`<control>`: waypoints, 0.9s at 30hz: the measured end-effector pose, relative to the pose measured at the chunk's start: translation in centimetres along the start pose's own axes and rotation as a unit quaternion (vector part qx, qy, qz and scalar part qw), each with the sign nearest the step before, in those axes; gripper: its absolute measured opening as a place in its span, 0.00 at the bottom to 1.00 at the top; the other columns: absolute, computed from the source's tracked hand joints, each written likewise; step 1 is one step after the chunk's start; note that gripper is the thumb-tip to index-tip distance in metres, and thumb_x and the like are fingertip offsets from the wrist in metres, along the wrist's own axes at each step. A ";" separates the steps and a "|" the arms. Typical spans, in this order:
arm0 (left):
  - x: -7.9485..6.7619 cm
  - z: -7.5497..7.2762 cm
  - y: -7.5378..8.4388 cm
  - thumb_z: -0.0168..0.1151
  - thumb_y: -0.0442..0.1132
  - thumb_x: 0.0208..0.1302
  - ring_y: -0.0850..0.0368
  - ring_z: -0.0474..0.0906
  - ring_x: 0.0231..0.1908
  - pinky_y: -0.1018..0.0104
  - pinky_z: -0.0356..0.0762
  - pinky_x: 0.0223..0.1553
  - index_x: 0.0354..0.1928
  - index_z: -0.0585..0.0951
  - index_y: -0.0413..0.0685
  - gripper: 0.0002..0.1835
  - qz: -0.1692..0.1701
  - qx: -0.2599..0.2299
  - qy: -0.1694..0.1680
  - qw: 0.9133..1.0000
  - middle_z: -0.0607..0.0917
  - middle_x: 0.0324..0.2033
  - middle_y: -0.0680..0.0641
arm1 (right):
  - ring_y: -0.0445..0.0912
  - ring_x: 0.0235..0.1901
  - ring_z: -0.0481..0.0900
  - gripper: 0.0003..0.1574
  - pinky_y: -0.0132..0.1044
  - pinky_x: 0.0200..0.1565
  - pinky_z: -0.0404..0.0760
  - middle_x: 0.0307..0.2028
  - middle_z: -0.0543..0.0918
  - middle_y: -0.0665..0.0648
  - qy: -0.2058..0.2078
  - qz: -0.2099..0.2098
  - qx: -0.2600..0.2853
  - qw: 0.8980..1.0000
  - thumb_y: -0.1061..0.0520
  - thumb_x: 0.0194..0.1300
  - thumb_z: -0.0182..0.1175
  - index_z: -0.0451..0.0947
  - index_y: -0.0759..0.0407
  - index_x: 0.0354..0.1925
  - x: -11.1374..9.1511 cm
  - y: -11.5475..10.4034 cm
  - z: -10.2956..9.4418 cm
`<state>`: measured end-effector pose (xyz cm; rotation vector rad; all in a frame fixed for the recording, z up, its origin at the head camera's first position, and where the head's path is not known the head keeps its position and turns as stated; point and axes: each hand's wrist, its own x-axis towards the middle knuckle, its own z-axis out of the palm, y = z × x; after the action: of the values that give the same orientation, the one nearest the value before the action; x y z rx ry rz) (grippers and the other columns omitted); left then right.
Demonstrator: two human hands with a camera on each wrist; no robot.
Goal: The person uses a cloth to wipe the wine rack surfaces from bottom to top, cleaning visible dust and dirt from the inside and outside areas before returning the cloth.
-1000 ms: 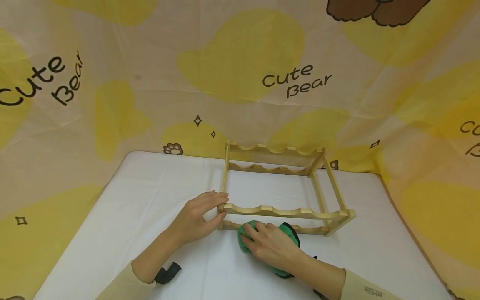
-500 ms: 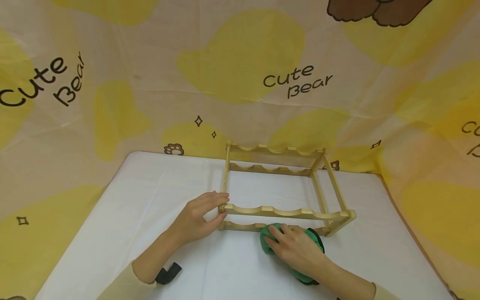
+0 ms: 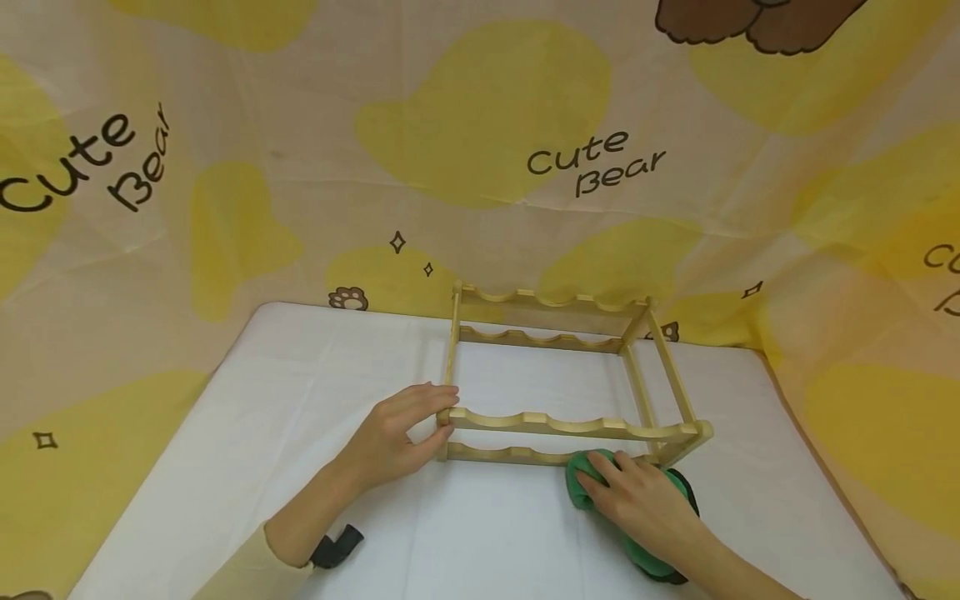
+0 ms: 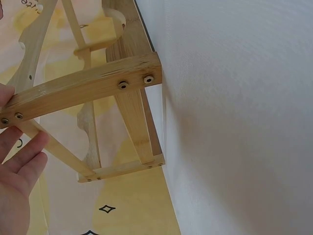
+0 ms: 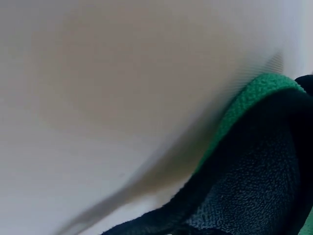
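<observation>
A pale wooden wine rack point(image 3: 573, 425) with scalloped rails stands on the white table. My left hand point(image 3: 393, 433) grips its near left corner, thumb in front and fingers over the top. In the left wrist view the fingers of that hand point(image 4: 24, 171) lie around the screwed end bar point(image 4: 83, 85). My right hand point(image 3: 637, 500) holds a bunched green cloth point(image 3: 588, 483) with a dark edge against the lower front rail, near its right end. In the right wrist view the cloth's dark underside point(image 5: 249, 181) and green rim fill the lower right; the hand is hidden there.
The white table point(image 3: 315, 375) spreads around the rack. A black strap-like piece point(image 3: 337, 546) shows beside the left wrist. Behind the table and along both sides hangs a yellow patterned curtain point(image 3: 480, 125), close to the rack's far side.
My right hand has slid the green cloth rightward along the lower front rail, from near its left part to near its right end. The left hand and the rack have stayed put.
</observation>
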<state>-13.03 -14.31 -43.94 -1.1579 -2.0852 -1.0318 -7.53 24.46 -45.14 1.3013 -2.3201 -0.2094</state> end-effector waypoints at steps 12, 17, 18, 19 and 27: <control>0.2 0.0 0.2 0.74 0.29 0.57 0.46 0.86 0.55 0.60 0.77 0.67 0.54 0.85 0.40 0.21 -0.003 0.000 -0.002 1.000 0.89 0.54 0.43 | 0.52 0.32 0.80 0.47 0.30 0.16 0.70 0.45 0.83 0.61 0.016 0.037 -0.010 0.999 0.49 0.88 0.20 0.90 0.57 0.44 -4.4 1.9 -0.2; 0.2 0.0 0.1 0.76 0.25 0.52 0.45 0.87 0.53 0.56 0.81 0.63 0.54 0.85 0.40 0.24 0.006 0.001 0.006 1.000 0.89 0.53 0.42 | 0.53 0.33 0.80 0.47 0.31 0.15 0.69 0.46 0.83 0.62 0.010 0.044 -0.025 0.999 0.49 0.88 0.20 0.90 0.57 0.45 -5.9 2.6 -0.7; 0.2 0.0 0.1 0.76 0.25 0.51 0.45 0.87 0.53 0.55 0.81 0.63 0.54 0.85 0.40 0.25 0.008 0.001 0.008 1.000 0.89 0.53 0.42 | 0.53 0.32 0.80 0.48 0.30 0.15 0.68 0.46 0.83 0.62 0.009 0.042 -0.029 0.999 0.50 0.88 0.20 0.90 0.57 0.45 -6.0 2.7 -0.8; 0.1 0.0 0.1 0.76 0.25 0.51 0.45 0.87 0.52 0.55 0.81 0.63 0.54 0.85 0.39 0.25 0.011 0.001 0.010 1.000 0.89 0.53 0.42 | 0.52 0.31 0.79 0.47 0.30 0.14 0.67 0.46 0.83 0.62 0.010 0.041 -0.030 0.999 0.50 0.88 0.20 0.90 0.57 0.45 -6.2 2.7 -0.8; 0.1 0.0 0.0 0.75 0.27 0.55 0.45 0.87 0.53 0.58 0.79 0.64 0.54 0.85 0.39 0.22 0.011 -0.003 0.008 1.000 0.89 0.53 0.42 | 0.50 0.28 0.76 0.43 0.29 0.15 0.62 0.46 0.83 0.62 0.032 0.034 -0.015 0.999 0.49 0.89 0.25 0.90 0.57 0.45 -7.3 3.0 -0.8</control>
<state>-13.08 -14.24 -43.88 -1.1695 -2.0548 -1.0340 -6.23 32.28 -45.77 1.1947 -2.2939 -0.1766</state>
